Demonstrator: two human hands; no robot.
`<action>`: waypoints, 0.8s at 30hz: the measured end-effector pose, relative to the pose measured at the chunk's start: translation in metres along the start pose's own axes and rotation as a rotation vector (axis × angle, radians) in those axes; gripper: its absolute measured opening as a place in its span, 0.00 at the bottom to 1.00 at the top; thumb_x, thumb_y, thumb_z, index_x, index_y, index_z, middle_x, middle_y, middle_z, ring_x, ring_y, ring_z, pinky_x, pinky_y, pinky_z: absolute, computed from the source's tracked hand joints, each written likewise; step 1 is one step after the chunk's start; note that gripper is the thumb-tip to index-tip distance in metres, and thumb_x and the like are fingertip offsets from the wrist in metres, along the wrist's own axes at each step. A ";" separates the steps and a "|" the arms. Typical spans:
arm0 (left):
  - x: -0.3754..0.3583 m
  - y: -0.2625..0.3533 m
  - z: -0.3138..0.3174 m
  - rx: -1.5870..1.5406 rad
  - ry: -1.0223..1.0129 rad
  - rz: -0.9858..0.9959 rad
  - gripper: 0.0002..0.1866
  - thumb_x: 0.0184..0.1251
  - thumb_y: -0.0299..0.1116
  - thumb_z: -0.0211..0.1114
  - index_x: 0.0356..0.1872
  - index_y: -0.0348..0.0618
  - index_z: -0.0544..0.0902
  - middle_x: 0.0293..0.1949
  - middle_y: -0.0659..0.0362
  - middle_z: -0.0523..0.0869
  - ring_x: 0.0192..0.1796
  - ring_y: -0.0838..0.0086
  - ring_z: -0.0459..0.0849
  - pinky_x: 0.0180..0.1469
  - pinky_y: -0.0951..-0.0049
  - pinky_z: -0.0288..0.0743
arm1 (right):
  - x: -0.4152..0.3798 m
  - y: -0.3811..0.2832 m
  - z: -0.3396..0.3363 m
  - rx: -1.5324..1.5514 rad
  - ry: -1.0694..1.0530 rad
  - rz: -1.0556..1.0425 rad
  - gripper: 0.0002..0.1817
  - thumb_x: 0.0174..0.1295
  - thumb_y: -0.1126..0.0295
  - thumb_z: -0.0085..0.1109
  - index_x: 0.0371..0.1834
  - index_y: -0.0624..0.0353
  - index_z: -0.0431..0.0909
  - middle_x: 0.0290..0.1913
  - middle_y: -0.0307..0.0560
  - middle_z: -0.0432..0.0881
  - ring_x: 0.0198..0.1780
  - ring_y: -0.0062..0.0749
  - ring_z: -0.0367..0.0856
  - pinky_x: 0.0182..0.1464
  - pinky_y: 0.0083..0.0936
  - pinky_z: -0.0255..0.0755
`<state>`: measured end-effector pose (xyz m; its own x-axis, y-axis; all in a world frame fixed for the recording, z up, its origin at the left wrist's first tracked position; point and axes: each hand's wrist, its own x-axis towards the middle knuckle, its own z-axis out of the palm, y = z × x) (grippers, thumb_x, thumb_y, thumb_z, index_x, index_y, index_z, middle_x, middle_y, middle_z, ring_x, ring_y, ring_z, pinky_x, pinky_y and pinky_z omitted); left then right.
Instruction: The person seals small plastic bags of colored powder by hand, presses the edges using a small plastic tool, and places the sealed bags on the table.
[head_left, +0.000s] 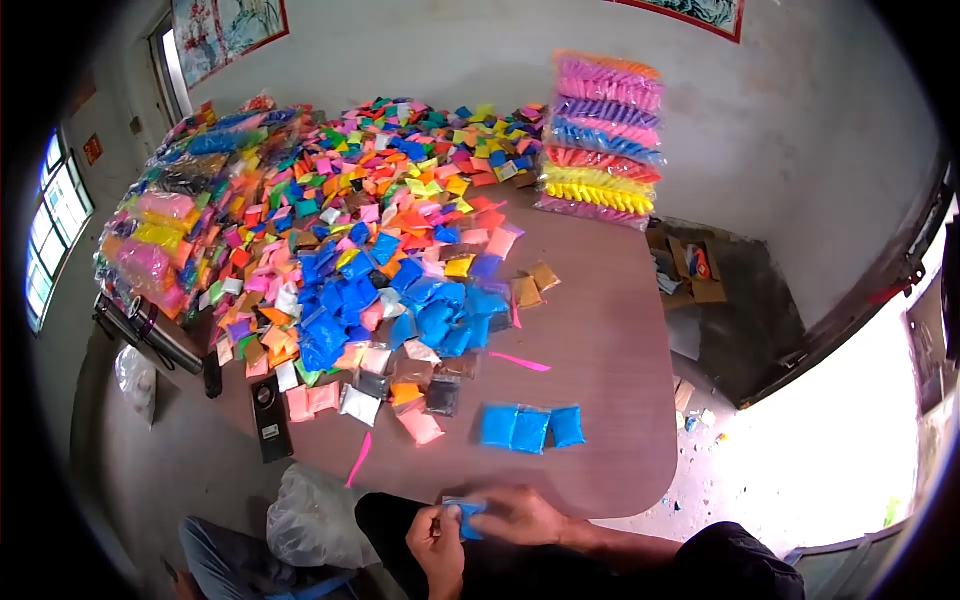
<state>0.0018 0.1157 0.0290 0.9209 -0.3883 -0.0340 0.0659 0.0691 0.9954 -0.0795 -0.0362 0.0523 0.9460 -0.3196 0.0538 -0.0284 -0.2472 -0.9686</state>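
Note:
A small blue packet [466,520] is pinched between the thumb and fingers of my left hand [436,545], just below the table's front edge. My right hand [522,516] reaches in from the right against that packet. Its fingers are smeared by motion, so whether they grip it does not show. On the table above my hands lies a row of blue packets [530,429], side by side. To their left are a pink packet [420,424] and a white packet [360,404].
A big heap of colourful packets [340,220] covers the table's left and back. Stacked bags of coloured pieces [602,140] stand at the back right. Pink strips [520,361], a dark phone-like object [270,420] and a metal flask [165,335] lie around the heap. A plastic bag [318,515] hangs below the edge.

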 end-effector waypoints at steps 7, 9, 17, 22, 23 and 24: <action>0.004 0.001 0.002 -0.038 -0.032 0.016 0.10 0.74 0.32 0.71 0.38 0.35 0.82 0.27 0.68 0.77 0.28 0.88 0.69 0.30 0.84 0.62 | -0.001 0.005 -0.002 0.077 0.073 -0.091 0.16 0.70 0.69 0.67 0.58 0.62 0.84 0.46 0.53 0.88 0.44 0.37 0.87 0.47 0.32 0.81; 0.006 0.007 0.000 -0.034 -0.111 -0.012 0.10 0.74 0.31 0.70 0.43 0.33 0.82 0.30 0.66 0.79 0.31 0.87 0.71 0.32 0.83 0.66 | -0.002 0.006 -0.002 0.100 0.065 -0.061 0.17 0.72 0.66 0.66 0.60 0.61 0.84 0.48 0.54 0.88 0.46 0.41 0.87 0.49 0.32 0.81; 0.004 0.028 0.000 0.462 -0.048 0.096 0.11 0.74 0.30 0.68 0.49 0.33 0.87 0.41 0.50 0.90 0.41 0.69 0.85 0.46 0.67 0.80 | 0.004 0.003 0.002 0.079 0.051 -0.119 0.18 0.73 0.67 0.65 0.62 0.61 0.82 0.52 0.56 0.87 0.52 0.43 0.88 0.53 0.33 0.80; 0.001 0.018 0.008 -0.050 -0.027 -0.017 0.11 0.72 0.30 0.69 0.48 0.33 0.82 0.33 0.65 0.81 0.34 0.85 0.74 0.34 0.82 0.70 | 0.009 -0.013 -0.007 0.044 0.104 -0.151 0.15 0.73 0.68 0.65 0.59 0.60 0.85 0.48 0.53 0.88 0.47 0.40 0.88 0.49 0.30 0.81; 0.001 0.017 0.008 -0.070 -0.035 -0.018 0.11 0.72 0.30 0.69 0.49 0.34 0.82 0.31 0.67 0.79 0.34 0.85 0.74 0.33 0.81 0.70 | 0.012 -0.023 -0.012 0.039 0.102 -0.104 0.14 0.73 0.69 0.65 0.57 0.60 0.86 0.46 0.52 0.88 0.46 0.38 0.89 0.48 0.29 0.81; 0.001 0.016 0.001 -0.076 -0.097 -0.097 0.09 0.74 0.29 0.67 0.48 0.35 0.83 0.31 0.68 0.79 0.34 0.85 0.75 0.35 0.81 0.72 | 0.016 -0.029 -0.016 -0.038 0.112 -0.134 0.11 0.71 0.71 0.67 0.54 0.60 0.88 0.44 0.51 0.89 0.44 0.37 0.89 0.48 0.29 0.81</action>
<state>0.0034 0.1155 0.0447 0.8676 -0.4833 -0.1171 0.1846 0.0945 0.9782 -0.0689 -0.0486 0.0848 0.9004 -0.3810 0.2101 0.0807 -0.3283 -0.9411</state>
